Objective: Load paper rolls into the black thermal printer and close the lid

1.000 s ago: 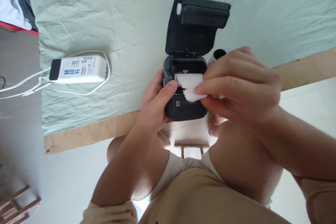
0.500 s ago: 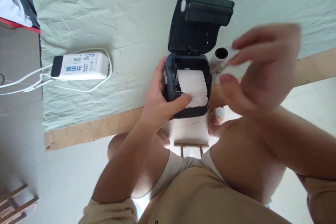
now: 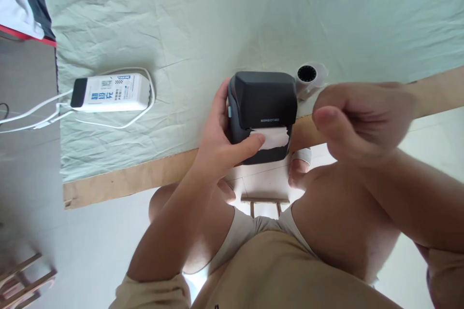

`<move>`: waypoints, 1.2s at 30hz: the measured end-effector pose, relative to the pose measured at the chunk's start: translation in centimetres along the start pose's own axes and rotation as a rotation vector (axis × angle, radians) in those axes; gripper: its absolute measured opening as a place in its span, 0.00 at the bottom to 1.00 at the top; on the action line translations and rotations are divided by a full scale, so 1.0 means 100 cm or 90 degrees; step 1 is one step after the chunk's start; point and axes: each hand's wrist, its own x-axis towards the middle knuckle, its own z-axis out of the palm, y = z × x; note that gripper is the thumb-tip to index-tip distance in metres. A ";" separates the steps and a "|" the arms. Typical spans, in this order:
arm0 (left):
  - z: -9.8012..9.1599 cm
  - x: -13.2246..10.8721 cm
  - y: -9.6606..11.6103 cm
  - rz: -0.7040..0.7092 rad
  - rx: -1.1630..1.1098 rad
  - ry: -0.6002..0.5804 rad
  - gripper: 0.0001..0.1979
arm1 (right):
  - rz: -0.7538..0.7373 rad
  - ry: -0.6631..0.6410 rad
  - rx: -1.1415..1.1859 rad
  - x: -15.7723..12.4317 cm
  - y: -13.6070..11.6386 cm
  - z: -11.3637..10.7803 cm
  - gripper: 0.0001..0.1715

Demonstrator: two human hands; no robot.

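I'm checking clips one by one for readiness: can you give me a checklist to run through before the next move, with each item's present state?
1. Lid down over the printer: ok.
2. Lid fully latched: cannot tell; no latch shows.
3. Paper sticking out past the lid's front edge: ok, with the thumb of the left grip on it.
4. Right grip off the printer: ok, apart to its right, though blurred.
5. Printer supported by the table: cannot tell; it overlaps the table's wooden edge in view.
6. White charging block and its cables away from the printer: ok.
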 end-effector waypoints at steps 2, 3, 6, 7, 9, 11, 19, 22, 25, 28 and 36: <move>0.002 0.001 0.002 -0.009 -0.024 -0.004 0.40 | 0.002 -0.044 0.024 0.000 0.002 0.002 0.33; 0.002 0.001 0.003 -0.020 -0.036 -0.005 0.35 | 0.008 -0.061 0.042 0.000 0.004 0.003 0.34; 0.004 0.001 0.005 -0.046 -0.061 -0.008 0.26 | 0.107 -0.145 0.115 0.000 0.014 0.008 0.38; 0.005 0.000 0.005 -0.048 -0.064 -0.011 0.25 | 0.141 -0.161 0.140 0.000 0.017 0.009 0.38; 0.005 0.000 0.004 -0.044 -0.062 -0.009 0.23 | 0.186 -0.182 0.178 -0.001 0.021 0.011 0.38; 0.006 0.000 0.004 -0.039 -0.055 -0.001 0.22 | 0.218 -0.202 0.195 -0.001 0.023 0.011 0.37; 0.008 0.005 -0.003 -0.025 -0.142 0.036 0.21 | 0.183 -0.238 0.164 0.004 0.020 0.009 0.35; 0.007 0.007 -0.006 -0.066 -0.159 0.075 0.23 | 0.151 -0.270 0.174 0.006 0.020 0.005 0.34; 0.005 0.008 -0.009 -0.064 -0.165 0.119 0.21 | 0.133 -0.284 0.172 0.006 0.023 0.004 0.32; 0.002 0.008 -0.012 -0.029 -0.149 0.143 0.18 | 0.114 -0.241 0.173 0.004 0.031 0.005 0.26; 0.002 0.011 -0.012 -0.046 -0.191 0.115 0.17 | -0.053 0.033 0.133 0.004 0.018 0.011 0.22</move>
